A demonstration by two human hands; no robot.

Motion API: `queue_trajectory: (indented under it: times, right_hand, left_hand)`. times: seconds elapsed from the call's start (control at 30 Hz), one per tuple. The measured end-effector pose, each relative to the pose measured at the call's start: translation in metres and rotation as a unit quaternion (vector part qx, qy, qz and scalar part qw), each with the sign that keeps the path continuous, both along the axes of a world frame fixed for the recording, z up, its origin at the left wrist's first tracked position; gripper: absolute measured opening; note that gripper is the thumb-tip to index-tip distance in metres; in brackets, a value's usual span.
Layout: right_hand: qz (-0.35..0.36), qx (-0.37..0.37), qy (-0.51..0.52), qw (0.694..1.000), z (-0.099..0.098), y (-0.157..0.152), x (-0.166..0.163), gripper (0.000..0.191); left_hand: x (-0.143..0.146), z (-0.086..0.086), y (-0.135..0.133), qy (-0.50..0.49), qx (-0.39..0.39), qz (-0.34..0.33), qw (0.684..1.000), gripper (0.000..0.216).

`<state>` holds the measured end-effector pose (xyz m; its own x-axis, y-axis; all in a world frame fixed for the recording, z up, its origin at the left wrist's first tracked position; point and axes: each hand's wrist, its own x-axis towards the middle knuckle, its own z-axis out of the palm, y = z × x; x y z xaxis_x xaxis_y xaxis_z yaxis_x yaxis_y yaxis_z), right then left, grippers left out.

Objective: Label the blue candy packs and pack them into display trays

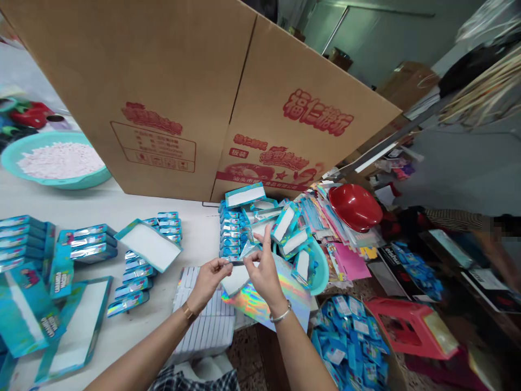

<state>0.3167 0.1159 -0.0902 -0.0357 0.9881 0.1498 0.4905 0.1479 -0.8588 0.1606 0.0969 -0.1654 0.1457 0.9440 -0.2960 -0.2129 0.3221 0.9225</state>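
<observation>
Head view, white piece (235, 281) between both grips (207, 281) (265, 274)

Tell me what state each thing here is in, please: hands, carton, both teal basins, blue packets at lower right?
Left hand: fingertips drawn together, grip unclear
Right hand: some fingers raised, grip unclear
Carton: standing up, top out of view
Left basin: uncovered, heaped with pale pieces
Right basin: uncovered, heaped with blue-edged packs
Blue packets: loosely heaped
</observation>
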Motion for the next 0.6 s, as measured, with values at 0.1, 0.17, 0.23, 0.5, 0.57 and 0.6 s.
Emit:
queue_trajectory:
  times: [0.1,0.17,0.23,0.5,0.57,0.6]
  right_hand:
    - [0.003,0.036,-0.049,0.998,-0.021,0.009,-0.004,0.089]
    - [0.010,0.074,-0.099,0.992,-0.043,0.019,-0.009,0.084]
    - [0.024,0.125,-0.163,0.978,-0.072,0.034,-0.012,0.077]
    - [0.061,0.216,-0.309,0.924,-0.187,0.093,-0.007,0.067]
    - [0.068,0.213,-0.322,0.920,-0.203,0.100,-0.002,0.067]
    - [0.072,0.209,-0.329,0.918,-0.208,0.103,-0.001,0.067]
  left_hand:
    - [0.004,-0.014,0.006,0.049,0.016,0.058,0.997,0.037]
    - [0.003,-0.027,0.017,0.088,0.023,0.081,0.993,0.037]
    - [0.002,-0.045,0.033,0.141,0.033,0.099,0.985,0.037]
    - [0.002,-0.118,0.092,0.384,0.045,0.103,0.917,0.031]
    - [0.006,-0.131,0.098,0.393,0.019,0.100,0.914,0.030]
    - [0.008,-0.137,0.101,0.393,0.010,0.099,0.914,0.030]
